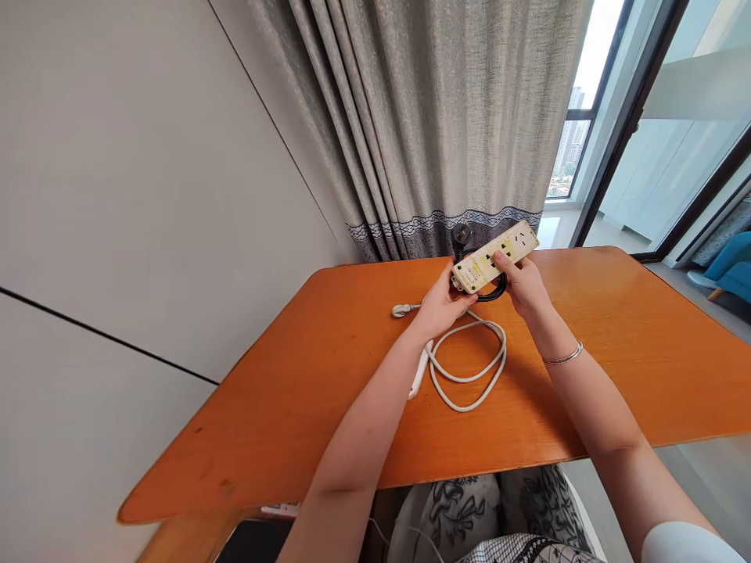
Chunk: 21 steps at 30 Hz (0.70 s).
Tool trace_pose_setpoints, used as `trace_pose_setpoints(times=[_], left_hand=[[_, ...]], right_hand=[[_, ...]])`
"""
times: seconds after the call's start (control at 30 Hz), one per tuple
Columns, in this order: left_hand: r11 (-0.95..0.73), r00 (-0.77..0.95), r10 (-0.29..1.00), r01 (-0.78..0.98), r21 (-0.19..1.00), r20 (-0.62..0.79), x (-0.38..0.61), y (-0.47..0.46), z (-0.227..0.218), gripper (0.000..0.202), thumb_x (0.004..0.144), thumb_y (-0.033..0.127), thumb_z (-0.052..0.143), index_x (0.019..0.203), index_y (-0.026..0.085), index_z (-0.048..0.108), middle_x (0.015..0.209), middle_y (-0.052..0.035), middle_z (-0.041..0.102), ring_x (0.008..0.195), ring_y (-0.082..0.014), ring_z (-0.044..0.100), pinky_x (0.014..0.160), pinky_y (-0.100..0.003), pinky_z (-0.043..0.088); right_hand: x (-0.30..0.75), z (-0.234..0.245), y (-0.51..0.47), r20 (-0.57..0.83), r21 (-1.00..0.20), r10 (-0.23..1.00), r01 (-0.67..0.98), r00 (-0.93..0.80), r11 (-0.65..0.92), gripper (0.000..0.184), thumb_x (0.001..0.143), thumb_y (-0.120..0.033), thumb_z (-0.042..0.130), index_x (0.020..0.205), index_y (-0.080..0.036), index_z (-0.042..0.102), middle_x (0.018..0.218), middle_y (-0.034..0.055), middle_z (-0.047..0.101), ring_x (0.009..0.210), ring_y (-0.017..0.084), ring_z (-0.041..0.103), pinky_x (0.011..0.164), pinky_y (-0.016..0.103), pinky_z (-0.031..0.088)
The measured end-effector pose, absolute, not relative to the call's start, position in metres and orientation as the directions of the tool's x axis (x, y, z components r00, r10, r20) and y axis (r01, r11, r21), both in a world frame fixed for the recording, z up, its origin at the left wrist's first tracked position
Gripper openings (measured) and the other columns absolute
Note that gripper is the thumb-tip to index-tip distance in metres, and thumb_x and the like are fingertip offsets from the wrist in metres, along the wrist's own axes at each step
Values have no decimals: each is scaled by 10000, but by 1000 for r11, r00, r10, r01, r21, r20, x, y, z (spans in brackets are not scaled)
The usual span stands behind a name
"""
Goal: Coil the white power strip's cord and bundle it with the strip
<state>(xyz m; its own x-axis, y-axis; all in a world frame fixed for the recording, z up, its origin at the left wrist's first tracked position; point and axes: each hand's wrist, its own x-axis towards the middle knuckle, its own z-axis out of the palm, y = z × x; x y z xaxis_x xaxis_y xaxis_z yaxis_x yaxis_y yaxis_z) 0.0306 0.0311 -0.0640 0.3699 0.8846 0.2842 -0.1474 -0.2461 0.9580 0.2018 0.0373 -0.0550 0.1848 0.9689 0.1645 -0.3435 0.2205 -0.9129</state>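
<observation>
A worn, yellowed white power strip (474, 270) is held up over the table, tilted with its right end higher. My left hand (441, 299) is closed around its lower left end. Around its middle, my right hand (523, 283) grips with the thumb on the socket face. A black cord (496, 291) is looped behind and below the strip, and its black plug (461, 234) sticks up above my left hand. On the table beneath lies a coiled white cable (468, 381) with a white plug (400, 310). A second white strip (420, 374) is partly hidden by my left forearm.
The orange wooden table (282, 407) spreads under both arms. A grey curtain (451, 117) hangs behind its far edge, and a pale wall (146, 195) runs along the left. Glass doors (662, 156) and a blue chair (733, 266) are at the right.
</observation>
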Motion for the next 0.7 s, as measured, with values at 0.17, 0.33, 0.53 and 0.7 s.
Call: trace_pose_setpoints(times=[0.17, 0.33, 0.53, 0.7], left_hand=[[-160, 391, 895, -165, 973, 213, 32, 27, -64, 850, 680, 399, 865, 1408, 186, 480, 1421, -170, 586, 1199, -307, 645, 1031, -454, 538], [-72, 330, 936, -161, 984, 123, 33, 25, -64, 720, 797, 454, 771, 1411, 234, 465, 1412, -124, 597, 1126, -247, 678, 922, -404, 608], [-70, 335, 935, -142, 987, 115, 33, 27, -65, 692, 798, 475, 761, 1372, 204, 484, 1378, -130, 622, 1046, -222, 705, 859, -347, 622], [-42, 324, 942, -152, 987, 90, 34, 31, -70, 707, 817, 415, 753, 1431, 225, 457, 1391, -126, 612, 1038, -213, 706, 892, -356, 600]], right_hand=[[205, -55, 39, 159, -920, 969, -328, 187, 215, 666, 509, -556, 921, 1002, -182, 672, 1128, 105, 748, 952, 233, 722, 669, 275, 598], [210, -54, 40, 132, -940, 985, -303, 109, 159, 523, 567, -470, 930, 929, -170, 700, 1004, 86, 775, 814, 194, 718, 623, 260, 583], [235, -50, 40, 31, -972, 993, -233, -114, 4, 367, 677, -328, 887, 958, -156, 725, 1014, 99, 784, 799, 181, 745, 682, 248, 604], [237, -57, 46, 32, -957, 997, -288, -75, 9, 444, 614, -245, 903, 992, -181, 680, 1019, 72, 785, 727, 170, 745, 652, 264, 617]])
